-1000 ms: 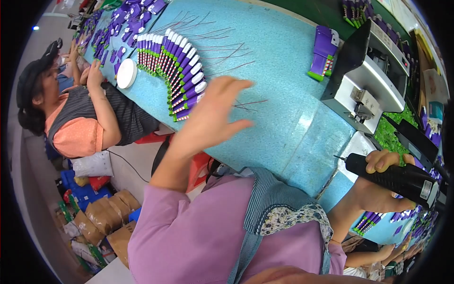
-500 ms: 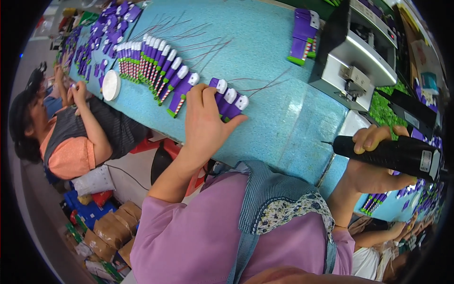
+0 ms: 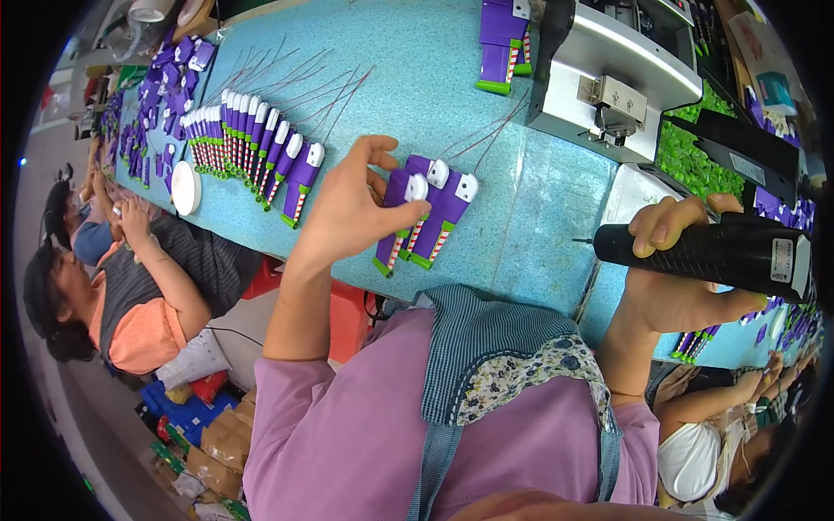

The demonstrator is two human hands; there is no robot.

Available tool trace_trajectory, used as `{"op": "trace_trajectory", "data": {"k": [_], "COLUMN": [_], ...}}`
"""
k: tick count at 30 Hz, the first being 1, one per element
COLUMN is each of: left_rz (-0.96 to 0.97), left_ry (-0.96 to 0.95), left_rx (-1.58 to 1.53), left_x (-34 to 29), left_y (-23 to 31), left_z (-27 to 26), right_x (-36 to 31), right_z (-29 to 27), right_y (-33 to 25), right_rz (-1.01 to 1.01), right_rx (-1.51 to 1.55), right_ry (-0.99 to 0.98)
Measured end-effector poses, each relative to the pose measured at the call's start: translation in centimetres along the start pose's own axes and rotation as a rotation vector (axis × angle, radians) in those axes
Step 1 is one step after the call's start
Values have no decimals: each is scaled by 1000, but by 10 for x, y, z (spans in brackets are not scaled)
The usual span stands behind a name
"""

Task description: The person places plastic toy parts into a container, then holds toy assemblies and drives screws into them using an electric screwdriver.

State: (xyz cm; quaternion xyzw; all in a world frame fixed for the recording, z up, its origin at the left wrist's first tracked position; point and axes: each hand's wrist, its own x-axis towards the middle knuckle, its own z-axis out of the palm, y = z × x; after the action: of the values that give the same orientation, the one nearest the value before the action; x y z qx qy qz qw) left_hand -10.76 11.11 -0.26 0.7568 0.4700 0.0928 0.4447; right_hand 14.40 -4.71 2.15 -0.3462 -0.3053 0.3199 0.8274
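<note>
My left hand (image 3: 343, 213) is over the blue table with its fingers curved and apart. Its thumb rests across the white end of the nearest of three purple plastic pieces (image 3: 450, 206) with green tips and red-and-white striped sides. They overlap in a small fan, and thin wires trail from them. On the right, my right hand (image 3: 665, 260) is wrapped round a black electric screwdriver (image 3: 738, 258), its thin bit pointing left above the table. Left of my left hand, a long row of similar pieces (image 3: 276, 143) lies side by side with wires behind.
A silver-and-black machine (image 3: 599, 87) stands at the back right beside green parts (image 3: 695, 156). More purple pieces (image 3: 502, 43) lie left of it. A white round lid (image 3: 186, 187) sits near the left edge. Co-workers sit left (image 3: 139, 304) and lower right (image 3: 704, 425).
The view has shifted. The three pieces beside my left hand have spread into a wider fan and turned, and their striped ends show now. My right hand still holds the screwdriver.
</note>
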Motion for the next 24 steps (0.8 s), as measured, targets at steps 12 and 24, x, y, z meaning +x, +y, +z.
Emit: {"op": "trace_trajectory", "data": {"k": [12,24], "left_rz": [-210,-139], "left_ry": [-244,-192], "left_rx": [-616,-60], "left_x": [-8,-22], "left_y": [-8,8], "left_z": [4,30], "right_x": [-2,-1], "right_z": [-4,-7], "right_y": [1,6], "right_rz": [-6,-6], "right_rx": [35,63], "right_ry": [-37,-71]}}
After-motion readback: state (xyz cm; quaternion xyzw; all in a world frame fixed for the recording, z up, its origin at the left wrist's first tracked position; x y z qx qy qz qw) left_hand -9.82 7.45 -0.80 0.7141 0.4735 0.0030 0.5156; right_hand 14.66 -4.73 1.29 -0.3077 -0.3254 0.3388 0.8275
